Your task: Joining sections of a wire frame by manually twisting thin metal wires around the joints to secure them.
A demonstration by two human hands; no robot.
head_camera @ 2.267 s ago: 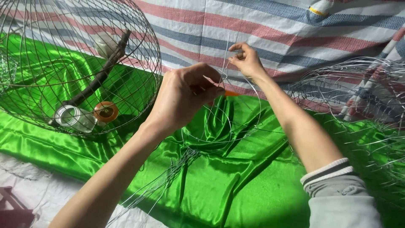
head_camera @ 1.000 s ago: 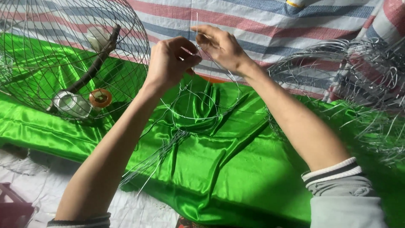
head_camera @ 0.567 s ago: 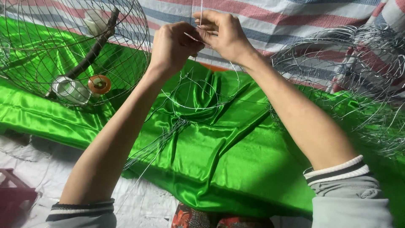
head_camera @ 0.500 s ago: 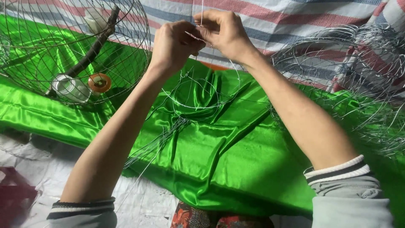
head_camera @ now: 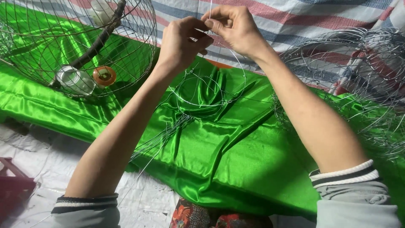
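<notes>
Cloth (head_camera: 236, 160) glossy satin (green); wire (head_camera: 202, 90) bare metal.

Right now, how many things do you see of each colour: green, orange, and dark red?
Green: 1, the satin cloth
Orange: 1, the small cup inside the wire cage
Dark red: 1, the crate
Total: 3

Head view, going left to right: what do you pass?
Round wire cage with an orange cup inside → left hand → right hand, both pinching thin wire → tangled wire frames.
</notes>
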